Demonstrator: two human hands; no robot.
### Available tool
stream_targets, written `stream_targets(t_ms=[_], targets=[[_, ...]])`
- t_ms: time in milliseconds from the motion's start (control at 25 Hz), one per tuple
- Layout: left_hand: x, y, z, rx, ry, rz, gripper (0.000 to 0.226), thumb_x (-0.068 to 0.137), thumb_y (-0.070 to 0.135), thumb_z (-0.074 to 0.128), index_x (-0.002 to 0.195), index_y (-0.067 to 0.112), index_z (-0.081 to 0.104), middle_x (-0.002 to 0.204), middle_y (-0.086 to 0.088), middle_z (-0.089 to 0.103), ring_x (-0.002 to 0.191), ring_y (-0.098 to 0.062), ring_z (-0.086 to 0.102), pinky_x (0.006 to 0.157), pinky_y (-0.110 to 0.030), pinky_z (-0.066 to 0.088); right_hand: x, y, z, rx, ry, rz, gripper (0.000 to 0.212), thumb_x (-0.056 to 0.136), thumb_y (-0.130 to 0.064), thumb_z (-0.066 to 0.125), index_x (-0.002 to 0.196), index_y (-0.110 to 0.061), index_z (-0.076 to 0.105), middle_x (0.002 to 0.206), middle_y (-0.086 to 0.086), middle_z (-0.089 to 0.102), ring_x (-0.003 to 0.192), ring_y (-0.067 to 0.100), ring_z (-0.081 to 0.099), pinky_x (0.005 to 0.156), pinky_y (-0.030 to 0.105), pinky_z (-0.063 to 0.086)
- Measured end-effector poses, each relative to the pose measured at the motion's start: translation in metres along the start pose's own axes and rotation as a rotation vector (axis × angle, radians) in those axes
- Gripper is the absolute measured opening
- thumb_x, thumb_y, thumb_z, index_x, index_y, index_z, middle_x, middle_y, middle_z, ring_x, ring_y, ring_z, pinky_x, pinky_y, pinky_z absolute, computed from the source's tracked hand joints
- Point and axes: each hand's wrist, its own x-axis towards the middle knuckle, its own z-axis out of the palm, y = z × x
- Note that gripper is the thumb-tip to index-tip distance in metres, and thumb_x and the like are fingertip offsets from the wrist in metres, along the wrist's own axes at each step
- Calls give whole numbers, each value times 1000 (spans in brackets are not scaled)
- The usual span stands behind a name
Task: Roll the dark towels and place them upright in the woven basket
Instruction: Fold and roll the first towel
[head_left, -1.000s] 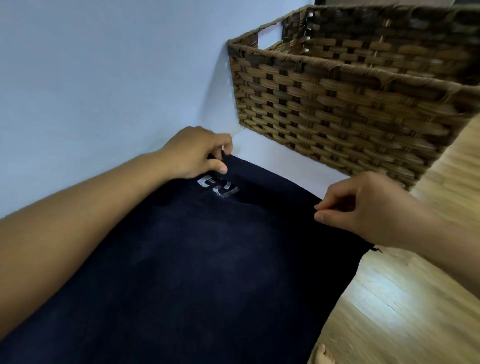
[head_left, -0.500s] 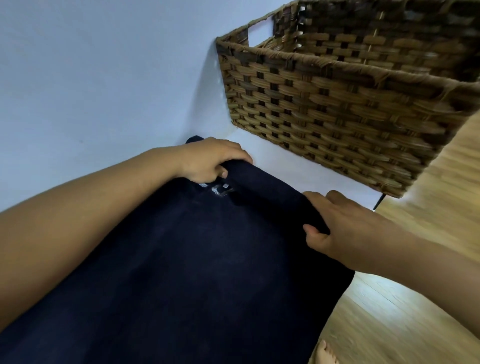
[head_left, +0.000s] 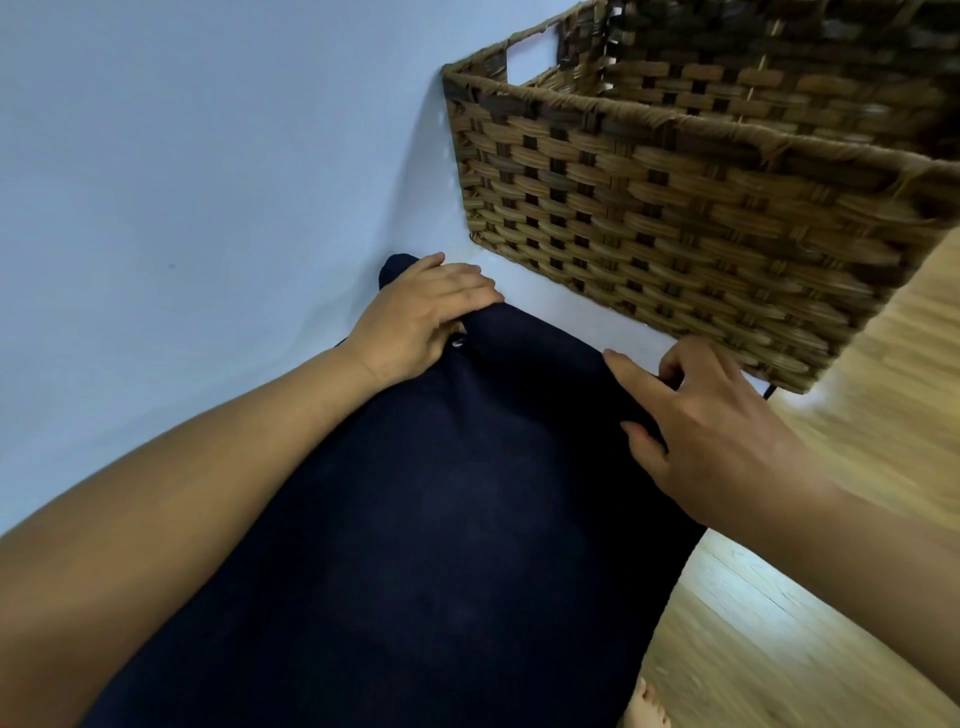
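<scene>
We've got the dark towel (head_left: 441, 519), soft plush navy, lying flat on the smooth white surface (head_left: 182, 208), far edge bunched into a fat fold just short of the chunky woven basket (head_left: 675, 234). Our left hand (head_left: 421, 317) curls over that fold; our right hand (head_left: 717, 436) pinches it, thumb against fingers. Basket's right side is cropped off, and the wood floor (head_left: 779, 649) is blurry.
</scene>
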Motion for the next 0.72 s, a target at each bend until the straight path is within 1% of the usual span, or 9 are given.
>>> stream_targets(t_ms=[160,240,320,400,440,480,560,640,720], targets=[[-25,2,-11,-3,-52,1,51,89,6,43,139,15,53,141,-8,54,136,-25,41,117,-50,23,-8,-11,-3,-139,61,-57,65,73,-10,78,134,-7,56,89,18,46,75,34,46,61,44,49],[-40,6,-17,-29,-59,-19,53,90,8,40,142,17,50,147,-7,49,142,-25,35,120,-50,20,-12,-17,-3,-197,71,-88,67,71,-4,76,135,-6,55,89,19,46,74,34,42,59,44,46],[-54,9,-21,-63,-40,-38,49,94,10,44,143,17,49,149,-5,46,145,-23,32,121,-49,18,-15,-18,-4,-234,75,-108,68,70,-1,73,136,-6,54,89,20,48,73,35,42,59,44,43],[-65,12,-22,-54,-12,-50,43,99,15,46,142,18,51,148,-4,47,144,-21,33,121,-46,20,-19,-20,-6,-257,65,-131,62,76,-6,70,136,-5,54,90,20,49,73,35,42,58,43,40],[-68,13,-23,-39,4,-59,41,100,18,46,140,19,53,146,-2,50,143,-20,36,121,-45,22,-20,-21,-7,-268,57,-154,55,83,-14,66,136,-5,54,91,20,49,74,34,42,58,42,40],[-67,14,-24,-27,21,-69,39,100,21,45,138,20,55,143,-1,53,140,-19,40,120,-44,26,-19,-22,-9,-265,38,-175,49,90,-24,58,134,-5,56,92,19,49,75,33,44,59,42,42],[-59,15,-29,-17,47,-96,37,100,28,45,133,21,60,133,0,62,131,-19,51,113,-41,35,-12,-23,-17,-190,-27,-219,51,95,-39,42,128,-6,61,89,13,50,72,28,49,57,40,46],[-42,17,-38,-23,3,-120,42,96,38,50,135,25,57,116,3,67,112,-21,59,97,-37,44,4,-19,-29,-12,-135,-214,45,93,-44,47,121,-15,67,85,0,50,67,19,52,54,30,46],[-21,17,-45,-23,-140,-117,59,90,42,61,145,32,43,102,8,59,95,-16,50,86,-34,43,19,-13,-39,186,-248,-116,38,85,-49,59,117,-29,64,85,-15,47,68,7,50,57,18,37]])
